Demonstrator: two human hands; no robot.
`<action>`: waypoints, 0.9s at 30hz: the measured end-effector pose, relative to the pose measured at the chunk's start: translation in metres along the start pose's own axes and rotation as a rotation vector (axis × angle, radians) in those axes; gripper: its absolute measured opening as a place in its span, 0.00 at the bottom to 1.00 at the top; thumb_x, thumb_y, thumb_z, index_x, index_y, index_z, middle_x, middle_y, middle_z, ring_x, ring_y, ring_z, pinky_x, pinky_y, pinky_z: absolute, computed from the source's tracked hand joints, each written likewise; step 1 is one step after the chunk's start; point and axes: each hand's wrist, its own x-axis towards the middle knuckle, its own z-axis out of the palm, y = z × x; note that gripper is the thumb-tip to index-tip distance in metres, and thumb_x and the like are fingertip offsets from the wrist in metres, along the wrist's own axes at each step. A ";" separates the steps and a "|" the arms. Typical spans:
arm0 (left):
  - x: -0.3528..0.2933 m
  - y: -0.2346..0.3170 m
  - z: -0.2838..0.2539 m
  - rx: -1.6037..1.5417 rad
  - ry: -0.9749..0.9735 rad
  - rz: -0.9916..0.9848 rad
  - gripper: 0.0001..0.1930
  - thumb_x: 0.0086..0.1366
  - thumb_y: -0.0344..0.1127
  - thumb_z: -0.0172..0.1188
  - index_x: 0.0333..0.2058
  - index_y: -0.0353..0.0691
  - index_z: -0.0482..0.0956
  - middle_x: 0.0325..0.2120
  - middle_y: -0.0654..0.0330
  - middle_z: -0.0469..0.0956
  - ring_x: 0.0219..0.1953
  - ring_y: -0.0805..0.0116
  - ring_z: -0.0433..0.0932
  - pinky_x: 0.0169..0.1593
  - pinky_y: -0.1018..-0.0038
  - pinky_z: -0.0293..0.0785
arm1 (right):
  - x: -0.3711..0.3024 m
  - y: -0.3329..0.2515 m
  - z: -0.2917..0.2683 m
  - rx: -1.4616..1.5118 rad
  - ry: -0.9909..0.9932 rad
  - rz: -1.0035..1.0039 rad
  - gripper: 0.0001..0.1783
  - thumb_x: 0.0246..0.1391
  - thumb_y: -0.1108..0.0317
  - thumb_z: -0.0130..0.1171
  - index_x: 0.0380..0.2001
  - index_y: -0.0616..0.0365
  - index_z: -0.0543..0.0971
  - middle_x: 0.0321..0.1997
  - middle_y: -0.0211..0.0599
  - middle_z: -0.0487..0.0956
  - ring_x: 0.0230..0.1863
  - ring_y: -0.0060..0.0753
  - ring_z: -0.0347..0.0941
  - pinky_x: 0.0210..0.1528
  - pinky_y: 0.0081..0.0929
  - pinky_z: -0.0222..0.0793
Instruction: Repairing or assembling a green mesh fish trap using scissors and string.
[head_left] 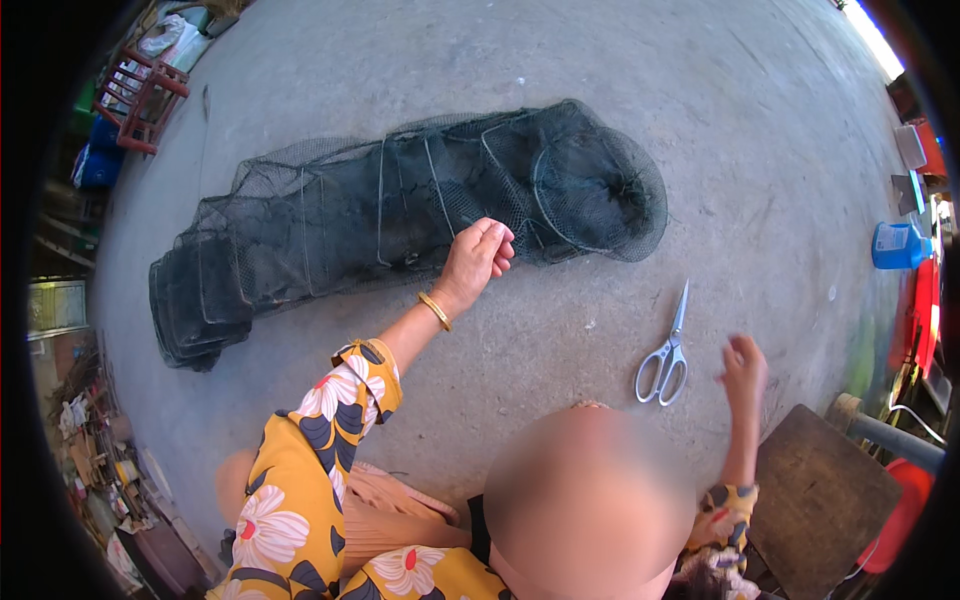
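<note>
A long dark green mesh fish trap (340,215) with thin wire frames lies stretched across the concrete. Its rounded end is at the right and its folded, stacked end at the left. My left hand (478,262), with a gold bangle at the wrist, is over the trap's near edge. Its thumb and fingers are pinched together, and what they hold, if anything, is too small to make out. My right hand (743,372) is off to the right, fingers bent and slightly blurred. Between it and the trap lie silver scissors (672,355) with grey handles, blades pointing away.
Beside my right arm is a brown square board or stool top (825,495), with a red round thing (905,510) next to it. A blue bottle (897,246) stands at the right edge. At the far left is a reddish-brown wooden chair (140,100), with clutter (110,470) along the left side.
</note>
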 end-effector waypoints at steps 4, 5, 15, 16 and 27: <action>-0.014 0.006 -0.013 0.050 0.060 0.032 0.18 0.72 0.45 0.45 0.38 0.36 0.75 0.29 0.61 0.76 0.26 0.77 0.75 0.29 0.81 0.72 | 0.002 -0.161 0.115 0.260 -0.436 -0.271 0.12 0.51 0.74 0.58 0.41 0.60 0.79 0.38 0.38 0.81 0.30 0.29 0.77 0.28 0.26 0.73; -0.011 0.011 0.004 0.070 0.042 0.063 0.18 0.72 0.44 0.44 0.39 0.35 0.76 0.30 0.61 0.77 0.27 0.77 0.75 0.30 0.81 0.73 | 0.023 -0.162 0.139 0.221 -0.328 -0.612 0.13 0.47 0.75 0.60 0.39 0.59 0.80 0.36 0.43 0.80 0.33 0.40 0.78 0.36 0.30 0.73; -0.017 0.003 -0.001 0.474 0.135 0.349 0.18 0.72 0.42 0.45 0.44 0.35 0.78 0.38 0.60 0.73 0.32 0.76 0.73 0.32 0.77 0.72 | 0.053 -0.193 0.234 -0.163 -0.175 -0.909 0.04 0.43 0.73 0.57 0.23 0.63 0.79 0.28 0.47 0.78 0.29 0.47 0.78 0.32 0.39 0.75; -0.018 0.006 -0.002 0.522 0.127 0.331 0.17 0.72 0.42 0.45 0.43 0.35 0.78 0.36 0.60 0.73 0.32 0.76 0.73 0.33 0.76 0.72 | 0.049 -0.199 0.226 -0.166 -0.176 -0.907 0.04 0.43 0.73 0.57 0.23 0.63 0.79 0.28 0.47 0.78 0.29 0.47 0.78 0.32 0.39 0.75; -0.035 -0.014 0.023 0.857 -0.156 0.505 0.07 0.65 0.35 0.53 0.33 0.37 0.75 0.31 0.53 0.74 0.33 0.51 0.77 0.35 0.61 0.73 | 0.025 -0.181 0.191 0.578 -0.995 0.111 0.07 0.56 0.71 0.56 0.31 0.64 0.78 0.18 0.26 0.70 0.14 0.16 0.60 0.15 0.17 0.52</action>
